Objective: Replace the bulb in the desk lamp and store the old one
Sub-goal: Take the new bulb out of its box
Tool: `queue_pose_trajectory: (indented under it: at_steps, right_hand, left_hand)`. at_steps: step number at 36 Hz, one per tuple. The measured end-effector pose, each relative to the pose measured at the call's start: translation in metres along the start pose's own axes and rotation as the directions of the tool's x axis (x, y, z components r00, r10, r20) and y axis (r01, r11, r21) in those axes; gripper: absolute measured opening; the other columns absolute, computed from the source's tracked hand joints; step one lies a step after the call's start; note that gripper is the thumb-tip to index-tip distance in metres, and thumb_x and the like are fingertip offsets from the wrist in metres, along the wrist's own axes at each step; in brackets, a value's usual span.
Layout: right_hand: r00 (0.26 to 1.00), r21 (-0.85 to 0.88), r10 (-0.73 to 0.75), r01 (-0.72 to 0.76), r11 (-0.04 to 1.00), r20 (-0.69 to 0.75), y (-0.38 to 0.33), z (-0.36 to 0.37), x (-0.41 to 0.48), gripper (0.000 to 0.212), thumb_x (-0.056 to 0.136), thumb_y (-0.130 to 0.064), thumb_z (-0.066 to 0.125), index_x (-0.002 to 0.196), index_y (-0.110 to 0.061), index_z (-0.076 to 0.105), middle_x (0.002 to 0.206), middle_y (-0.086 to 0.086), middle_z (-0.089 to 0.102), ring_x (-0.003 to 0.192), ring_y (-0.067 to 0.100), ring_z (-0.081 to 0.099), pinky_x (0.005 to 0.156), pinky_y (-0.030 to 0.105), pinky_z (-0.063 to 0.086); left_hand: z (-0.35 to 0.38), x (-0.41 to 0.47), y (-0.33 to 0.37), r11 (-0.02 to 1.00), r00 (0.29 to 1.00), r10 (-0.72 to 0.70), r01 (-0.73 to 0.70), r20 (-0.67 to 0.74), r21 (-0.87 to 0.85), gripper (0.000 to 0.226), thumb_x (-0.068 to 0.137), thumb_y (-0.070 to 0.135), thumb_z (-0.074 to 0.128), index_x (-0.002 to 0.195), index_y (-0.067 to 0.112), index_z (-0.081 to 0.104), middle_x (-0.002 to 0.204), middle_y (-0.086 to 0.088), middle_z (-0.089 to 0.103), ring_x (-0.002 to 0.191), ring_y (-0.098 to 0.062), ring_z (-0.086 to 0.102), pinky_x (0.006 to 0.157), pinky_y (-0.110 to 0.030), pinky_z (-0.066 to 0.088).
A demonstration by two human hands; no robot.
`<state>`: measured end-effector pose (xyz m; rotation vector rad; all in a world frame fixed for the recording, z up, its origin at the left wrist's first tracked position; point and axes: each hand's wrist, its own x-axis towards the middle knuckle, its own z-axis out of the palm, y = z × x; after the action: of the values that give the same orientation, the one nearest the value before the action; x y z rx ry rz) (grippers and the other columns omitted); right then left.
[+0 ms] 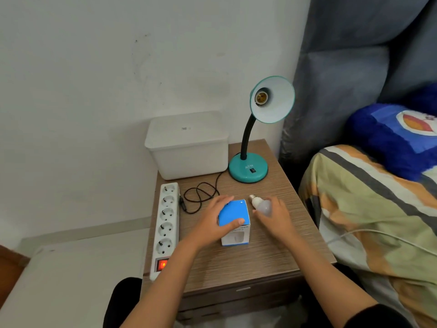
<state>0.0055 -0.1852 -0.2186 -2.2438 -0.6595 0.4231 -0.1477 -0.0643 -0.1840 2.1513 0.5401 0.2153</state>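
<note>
Two hands work the wooden bench (pixel 272 256): left hand (pixel 218 223) clasps the blue-and-white cardboard box (pixel 234 221), right hand (pixel 275 216) loosely cups the white frosted bulb (pixel 261 205), which might roll off.

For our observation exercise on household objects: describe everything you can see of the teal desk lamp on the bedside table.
The desk lamp has a round teal base carrying a small black switch and pale lettering, a black flexible neck curving upward, and a teal shade with a white inside, tilted towards the camera. Its socket is empty and looks brassy inside. It stands upright at the back right of the wooden table, beside a white lidded box. A thin black cord runs from the base and coils on the table. Neither hand touches it.
</note>
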Motion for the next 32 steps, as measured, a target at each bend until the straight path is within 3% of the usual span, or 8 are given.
queue_pose_trajectory:
  at_steps: [5, 9, 12, 17, 21, 25, 32]
  right_hand:
    - [0.982, 0.07, -0.145, 0.155, 0.986, -0.125, -0.007, -0.015, -0.007, 0.059, 0.083, -0.028, 0.067, 0.134, -0.009, 0.042, 0.135, 0.01, 0.041, 0.125, 0.022, 0.041, 0.1, 0.027, 0.033]
    - [0.942, 0.151, -0.284, 0.311, 0.938, -0.176, -0.022, -0.025, -0.018, 0.05, 0.084, -0.025, 0.067, 0.128, -0.011, 0.049, 0.125, 0.003, 0.05, 0.115, 0.013, 0.049, 0.097, 0.023, 0.039]
    - [0.908, 0.143, -0.418, 0.416, 0.898, -0.022, -0.034, -0.028, -0.026, 0.039, 0.083, -0.02, 0.067, 0.12, -0.015, 0.056, 0.116, -0.005, 0.055, 0.109, 0.007, 0.052, 0.097, 0.023, 0.044]
    - [0.81, 0.0, -0.537, 0.553, 0.833, 0.236, -0.039, -0.025, -0.029, 0.038, 0.083, -0.028, 0.068, 0.119, -0.02, 0.059, 0.124, -0.008, 0.053, 0.114, 0.001, 0.046, 0.097, 0.019, 0.037]
    - [0.79, -0.083, -0.535, 0.58, 0.811, 0.299, -0.043, -0.03, -0.026, 0.041, 0.084, -0.034, 0.065, 0.122, -0.021, 0.059, 0.131, -0.008, 0.052, 0.119, 0.003, 0.044, 0.101, 0.022, 0.037]
    - [0.731, -0.185, -0.535, 0.648, 0.739, 0.424, -0.055, -0.041, -0.02, 0.043, 0.084, -0.035, 0.065, 0.124, -0.021, 0.059, 0.133, -0.008, 0.052, 0.124, 0.008, 0.046, 0.099, 0.022, 0.037]
    - [0.684, -0.266, -0.501, 0.695, 0.668, 0.53, -0.075, -0.045, -0.012, 0.05, 0.081, -0.031, 0.068, 0.127, -0.015, 0.058, 0.136, -0.004, 0.052, 0.126, 0.012, 0.044, 0.103, 0.029, 0.04]
  left_hand:
    - [0.0, -0.005, -0.008, 1.0, 1.0, -0.009, 0.01, 0.012, -0.018, 0.087, 0.07, 0.047, 0.076, 0.141, 0.035, 0.027, 0.143, 0.012, 0.025, 0.127, -0.003, 0.027, 0.105, -0.027, 0.03]
    - [0.006, -0.007, -0.017, 0.998, 1.0, -0.003, 0.002, -0.024, -0.059, 0.085, 0.064, 0.049, 0.078, 0.13, 0.055, 0.024, 0.139, 0.013, 0.027, 0.128, -0.004, 0.03, 0.107, -0.033, 0.035]
    - [0.01, -0.008, -0.021, 0.996, 0.999, -0.013, 0.008, -0.048, -0.092, 0.087, 0.064, 0.046, 0.079, 0.13, 0.056, 0.024, 0.137, 0.011, 0.03, 0.128, -0.007, 0.034, 0.106, -0.033, 0.039]
    - [0.011, -0.01, -0.024, 0.993, 0.998, -0.003, -0.003, -0.055, -0.116, 0.09, 0.067, 0.039, 0.08, 0.14, 0.041, 0.026, 0.142, 0.01, 0.028, 0.127, -0.005, 0.035, 0.093, -0.012, 0.035]
    - [0.008, -0.011, -0.025, 0.992, 1.0, -0.001, -0.002, -0.03, -0.125, 0.091, 0.068, 0.039, 0.08, 0.14, 0.043, 0.026, 0.143, 0.012, 0.028, 0.129, -0.006, 0.034, 0.104, -0.028, 0.04]
    - [0.004, -0.011, -0.02, 0.994, 1.0, 0.016, -0.015, 0.007, -0.11, 0.086, 0.069, 0.036, 0.079, 0.134, 0.05, 0.024, 0.136, 0.016, 0.03, 0.127, -0.004, 0.035, 0.104, -0.025, 0.037]
    - [0.0, -0.008, -0.017, 0.997, 0.998, 0.031, -0.028, 0.047, -0.074, 0.09, 0.072, 0.032, 0.078, 0.143, 0.035, 0.023, 0.14, 0.009, 0.03, 0.128, -0.006, 0.034, 0.109, -0.029, 0.034]
